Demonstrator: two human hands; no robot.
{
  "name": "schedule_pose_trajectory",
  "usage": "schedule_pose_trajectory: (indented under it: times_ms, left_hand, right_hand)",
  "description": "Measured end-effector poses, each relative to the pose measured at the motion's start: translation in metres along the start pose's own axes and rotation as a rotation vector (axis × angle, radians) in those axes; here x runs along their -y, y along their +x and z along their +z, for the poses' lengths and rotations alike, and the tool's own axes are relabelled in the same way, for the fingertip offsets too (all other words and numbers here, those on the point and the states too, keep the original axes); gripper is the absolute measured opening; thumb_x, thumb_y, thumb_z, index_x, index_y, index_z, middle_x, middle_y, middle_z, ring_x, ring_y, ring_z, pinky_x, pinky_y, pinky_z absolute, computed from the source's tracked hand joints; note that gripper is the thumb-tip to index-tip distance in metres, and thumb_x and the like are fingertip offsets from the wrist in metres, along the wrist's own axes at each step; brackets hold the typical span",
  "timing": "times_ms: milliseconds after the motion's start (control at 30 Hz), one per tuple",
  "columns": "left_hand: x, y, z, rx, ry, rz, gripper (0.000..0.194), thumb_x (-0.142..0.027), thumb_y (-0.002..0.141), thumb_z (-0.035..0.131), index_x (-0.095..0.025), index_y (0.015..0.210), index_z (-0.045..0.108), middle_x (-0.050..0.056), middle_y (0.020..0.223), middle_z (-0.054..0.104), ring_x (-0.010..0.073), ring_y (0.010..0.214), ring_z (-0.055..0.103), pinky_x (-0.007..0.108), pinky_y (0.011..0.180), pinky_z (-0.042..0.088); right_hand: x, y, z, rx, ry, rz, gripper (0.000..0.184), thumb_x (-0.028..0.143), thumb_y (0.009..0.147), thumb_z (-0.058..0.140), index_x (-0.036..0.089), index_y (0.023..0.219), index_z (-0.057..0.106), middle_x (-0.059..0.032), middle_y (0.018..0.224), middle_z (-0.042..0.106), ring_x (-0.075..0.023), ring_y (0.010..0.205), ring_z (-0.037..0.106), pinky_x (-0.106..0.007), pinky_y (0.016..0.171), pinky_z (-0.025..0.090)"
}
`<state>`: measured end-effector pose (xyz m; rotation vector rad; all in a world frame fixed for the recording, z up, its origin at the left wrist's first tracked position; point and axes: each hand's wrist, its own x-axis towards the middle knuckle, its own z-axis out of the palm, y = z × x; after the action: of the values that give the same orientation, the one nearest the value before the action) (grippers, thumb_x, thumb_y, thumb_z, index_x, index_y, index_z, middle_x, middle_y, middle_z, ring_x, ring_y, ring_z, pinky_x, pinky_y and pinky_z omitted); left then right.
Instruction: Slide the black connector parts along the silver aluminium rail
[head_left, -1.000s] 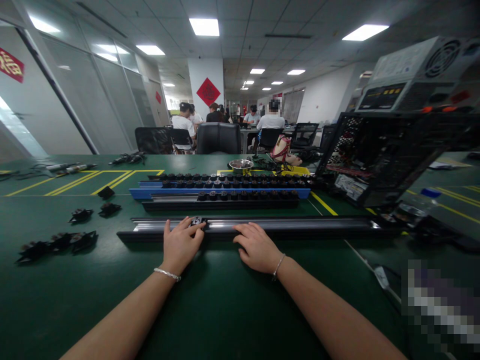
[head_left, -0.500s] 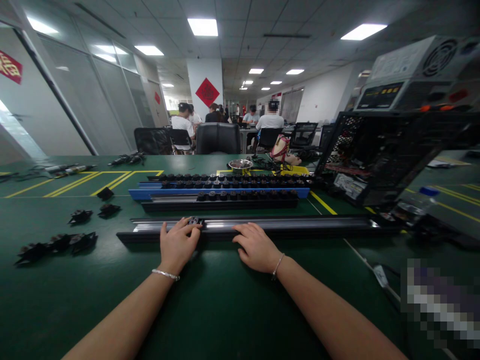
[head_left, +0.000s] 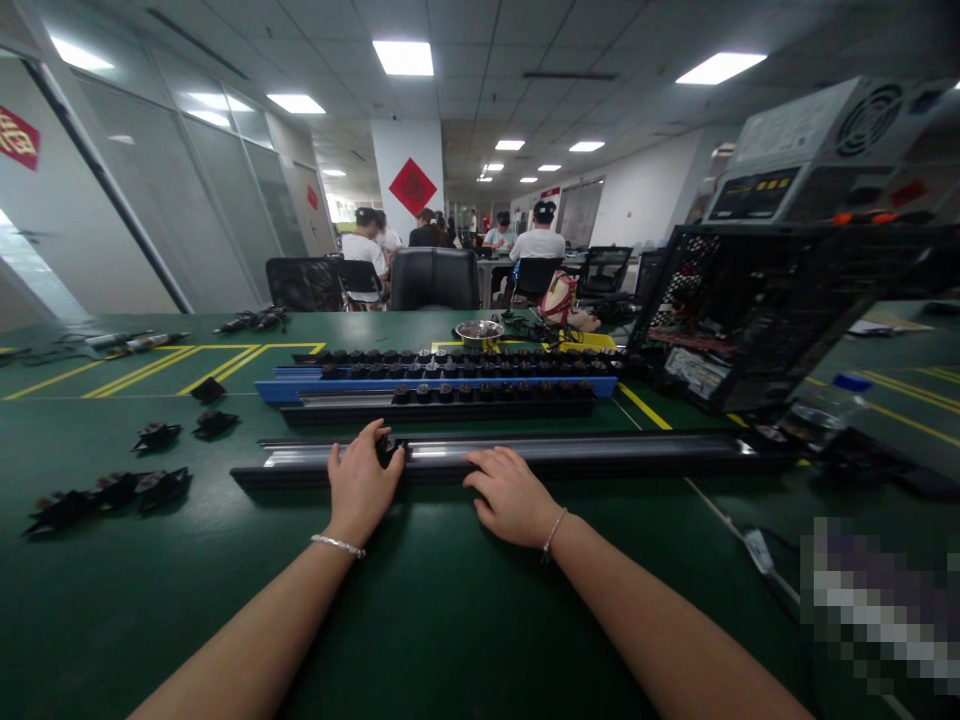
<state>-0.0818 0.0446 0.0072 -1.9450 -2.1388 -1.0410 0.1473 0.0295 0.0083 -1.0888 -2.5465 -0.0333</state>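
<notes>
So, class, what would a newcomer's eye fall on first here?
Probably the left hand, at a small black part in the long dark rail at center, and the right hand farther along that rail. Next, the open computer case at the right, with a metal box above it. Behind, a red diamond hangs on a white pillar.

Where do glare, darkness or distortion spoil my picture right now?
Head view: bright glare streaks along the near rail, ceiling lights washed out; head view, left: loose black parts look dark, with little detail; head view, right: computer case leans and looks stretched, probably lens distortion; head view, lower right: coarse pixel blocks hide whatever lies there.
</notes>
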Motion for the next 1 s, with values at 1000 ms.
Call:
schedule_pose_trajectory:
  times_ms: [1000]
  left_hand:
    - [0.015,0.009,-0.01,-0.049,0.07,-0.147,0.046,-0.04,0.078,0.049,-0.02,0.12,0.048,0.008,0.109,0.067,0.0248,0.114,0.053,0.047,0.106,0.022]
  right_hand:
    - [0.0,-0.001,-0.003,0.022,0.0,-0.004,0.025,0.023,0.079,0.052,0.021,0.102,0.063,-0.0056,0.131,0.05,-0.0212,0.12,0.043,-0.041,0.107,0.024]
